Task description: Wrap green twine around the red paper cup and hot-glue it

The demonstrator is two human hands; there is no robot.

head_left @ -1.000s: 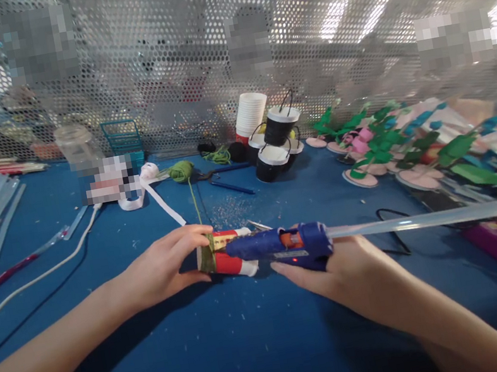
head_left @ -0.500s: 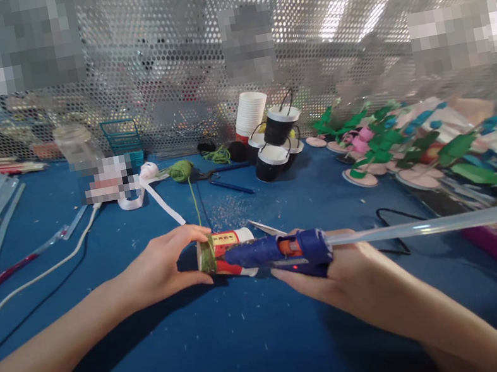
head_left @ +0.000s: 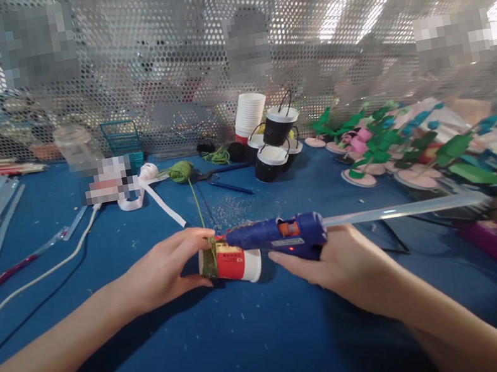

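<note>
Lying on its side at frame centre, paper cup (head_left: 233,262) gripped by left hand (head_left: 162,272), glue gun (head_left: 281,238) clasped in right hand (head_left: 333,261) with nozzle touching cup's top edge, right fingers partly hidden behind gun.

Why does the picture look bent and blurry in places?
Head view: a wide lens curves the blue table at the edges; the glue gun and cup are fairly sharp; the foam flowers smear; ceiling lights glare through the mesh screen; pixelated patches hide parts.
</note>
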